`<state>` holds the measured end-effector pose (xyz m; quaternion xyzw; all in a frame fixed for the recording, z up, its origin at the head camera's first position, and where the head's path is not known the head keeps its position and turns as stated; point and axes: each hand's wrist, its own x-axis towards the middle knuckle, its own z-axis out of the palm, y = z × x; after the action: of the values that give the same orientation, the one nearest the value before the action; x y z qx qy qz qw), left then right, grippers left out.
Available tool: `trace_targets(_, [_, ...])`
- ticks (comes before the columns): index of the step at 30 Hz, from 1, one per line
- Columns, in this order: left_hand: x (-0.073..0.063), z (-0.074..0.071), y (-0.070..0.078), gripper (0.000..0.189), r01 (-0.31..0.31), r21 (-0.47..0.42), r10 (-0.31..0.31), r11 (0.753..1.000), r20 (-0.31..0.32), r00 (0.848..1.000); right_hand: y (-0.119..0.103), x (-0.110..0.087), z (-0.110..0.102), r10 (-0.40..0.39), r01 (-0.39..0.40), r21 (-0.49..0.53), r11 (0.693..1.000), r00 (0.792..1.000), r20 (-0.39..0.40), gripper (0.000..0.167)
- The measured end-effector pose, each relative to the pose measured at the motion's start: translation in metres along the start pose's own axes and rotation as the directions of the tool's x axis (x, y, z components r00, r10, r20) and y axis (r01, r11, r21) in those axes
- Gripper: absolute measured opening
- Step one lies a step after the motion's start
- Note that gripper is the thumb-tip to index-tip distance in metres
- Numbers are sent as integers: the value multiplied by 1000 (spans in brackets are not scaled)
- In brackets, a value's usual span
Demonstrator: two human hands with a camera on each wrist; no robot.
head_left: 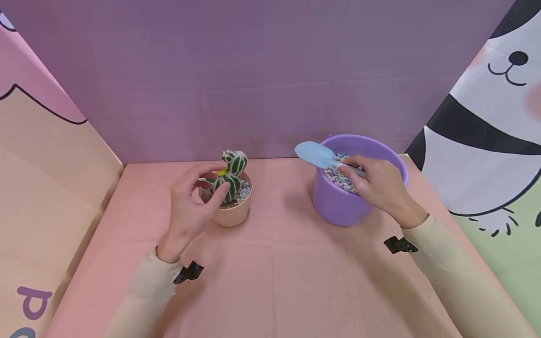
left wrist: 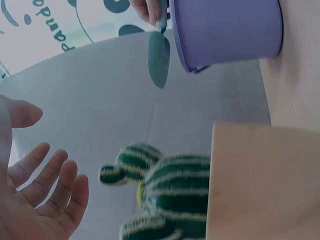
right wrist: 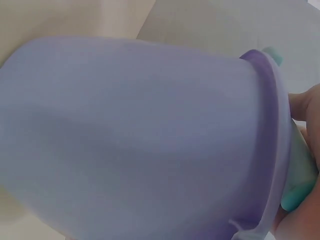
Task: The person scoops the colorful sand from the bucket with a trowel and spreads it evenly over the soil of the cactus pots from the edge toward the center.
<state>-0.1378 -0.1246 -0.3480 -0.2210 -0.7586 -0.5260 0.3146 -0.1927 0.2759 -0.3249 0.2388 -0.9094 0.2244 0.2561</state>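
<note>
A green cactus with white ribs point(head_left: 228, 187) and a yellow spot stands in a peach pot point(head_left: 231, 217) partly filled with colored pebbles. My left hand point(head_left: 192, 202) is beside it, thumb and fingers spread; the left wrist view has the fingers point(left wrist: 62, 192) apart from the cactus point(left wrist: 180, 185). In my right hand point(head_left: 378, 180) I grip the grey handle of a light blue trowel point(head_left: 314, 154) over a purple bucket point(head_left: 338, 209). Colored pebbles point(head_left: 338, 180) lie inside the bucket. The trowel's blade reaches past the bucket's left rim.
A pink cloth point(head_left: 270, 263) covers the table, with the pot at left and the bucket at right. Behind stands a purple backdrop point(head_left: 262, 84). A panda-printed panel point(head_left: 486, 141) borders the right side, and a printed beige panel point(head_left: 46, 173) the left.
</note>
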Motion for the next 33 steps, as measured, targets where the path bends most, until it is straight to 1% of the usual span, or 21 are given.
trace_targets(4, [-3, 8, 5, 32, 11, -20, -11, 1000, 17, 1000, 4, -4, 2, 10, -10, -1, 1000, 999, -31, 12])
trace_targets(8, [-5, 17, 8, 28, 9, -37, -7, 999, 41, 999, 8, -8, 2, 38, -37, 11, 999, 997, -69, 11])
trace_targets(13, [-6, 29, 15, 24, 13, -93, -3, 996, 103, 995, 13, -16, 0, 89, -89, 2, 996, 991, -96, 14])
trace_targets(15, [-6, 33, 18, 25, 35, -105, -20, 994, 135, 991, 15, -20, -1, 115, -116, -1, 993, 988, -103, 15])
trace_targets(17, [-6, 38, 21, 26, 67, -103, -48, 992, 172, 984, 18, -23, -3, 128, -130, -5, 992, 985, -119, 15])
trace_targets(20, [-6, 47, 23, 27, 112, -90, -89, 990, 224, 971, 23, -24, -4, 112, -116, -16, 993, 982, -150, 14])
trace_targets(22, [-7, 54, 25, 28, 126, -78, -102, 989, 259, 961, 26, -25, -5, 97, -101, -13, 995, 982, -164, 12])
trace_targets(26, [-5, 69, 27, 31, 152, -42, -131, 987, 326, 936, 32, -28, -10, 121, -123, -5, 992, 980, -161, 12])
trace_targets(29, [-2, 82, 25, 32, 176, -48, -148, 983, 351, 925, 36, -29, -16, 142, -149, -38, 988, 979, -146, 15])
trace_targets(30, [-2, 86, 24, 32, 182, -59, -150, 981, 354, 923, 39, -29, -18, 141, -150, -53, 987, 980, -141, 16])
trace_targets(33, [-1, 100, 20, 33, 199, -90, -154, 976, 362, 919, 43, -30, -27, 163, -172, -104, 980, 982, -95, 19])
